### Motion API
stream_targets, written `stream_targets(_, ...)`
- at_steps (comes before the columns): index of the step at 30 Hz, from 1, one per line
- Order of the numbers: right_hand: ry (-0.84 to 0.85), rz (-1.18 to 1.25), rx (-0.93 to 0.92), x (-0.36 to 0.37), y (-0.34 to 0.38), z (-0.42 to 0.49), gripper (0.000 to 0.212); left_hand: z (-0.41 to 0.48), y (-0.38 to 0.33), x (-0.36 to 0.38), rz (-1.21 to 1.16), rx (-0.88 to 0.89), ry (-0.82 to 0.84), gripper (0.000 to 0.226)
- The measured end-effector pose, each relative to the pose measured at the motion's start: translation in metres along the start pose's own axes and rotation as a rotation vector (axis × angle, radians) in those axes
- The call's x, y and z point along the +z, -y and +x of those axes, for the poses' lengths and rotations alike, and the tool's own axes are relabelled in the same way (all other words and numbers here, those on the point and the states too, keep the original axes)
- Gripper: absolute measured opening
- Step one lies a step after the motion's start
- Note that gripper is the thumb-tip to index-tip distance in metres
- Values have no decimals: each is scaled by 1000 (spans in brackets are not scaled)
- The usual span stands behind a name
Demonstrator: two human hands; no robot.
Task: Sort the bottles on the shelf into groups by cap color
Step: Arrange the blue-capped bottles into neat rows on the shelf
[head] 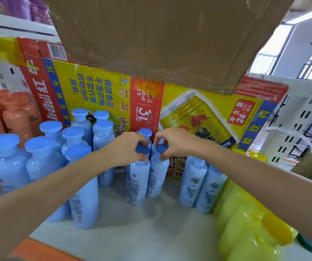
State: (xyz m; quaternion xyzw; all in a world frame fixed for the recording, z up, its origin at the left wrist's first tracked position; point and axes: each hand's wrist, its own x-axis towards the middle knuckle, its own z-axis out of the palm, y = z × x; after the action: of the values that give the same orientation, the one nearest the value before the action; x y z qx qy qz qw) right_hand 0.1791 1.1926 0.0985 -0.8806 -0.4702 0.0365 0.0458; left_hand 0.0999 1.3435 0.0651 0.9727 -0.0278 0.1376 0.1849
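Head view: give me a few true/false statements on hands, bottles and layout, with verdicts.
1. The left hand pinches the cap of the left held bottle. True.
2. The right hand is empty. False: its fingers pinch the cap of the right held bottle.
3. The orange bottles stand on the far right. False: they are on the far left; the yellow bottles are on the right.
4. The Red Bull carton stands behind the blue bottles. True.
5. Both held bottles lie on their sides. False: they are upright.
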Motion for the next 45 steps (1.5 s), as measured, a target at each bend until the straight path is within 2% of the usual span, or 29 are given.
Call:
stream_targets(5, -8, 6, 27, -2, 1, -20, 40, -1, -1, 0, -24, 13, -5, 33)
stream_targets(11, -32, 90, 105, -5, -7, -56, 38, 2, -13, -5, -162, 24, 8, 30)
stream_targets(23, -103, 98, 284, -10, -45, -127, 36, 24, -72, 26, -204, 230, 177, 39)
stream_targets(37, -116, 36, 287, 5, -62, -134, 36, 40, -94, 44, -248, 300, 284, 34)
stream_targets(45, -130, -94, 384, 5, -61, -131, 44, 39, -82, 36, -359, 302, 444, 33)
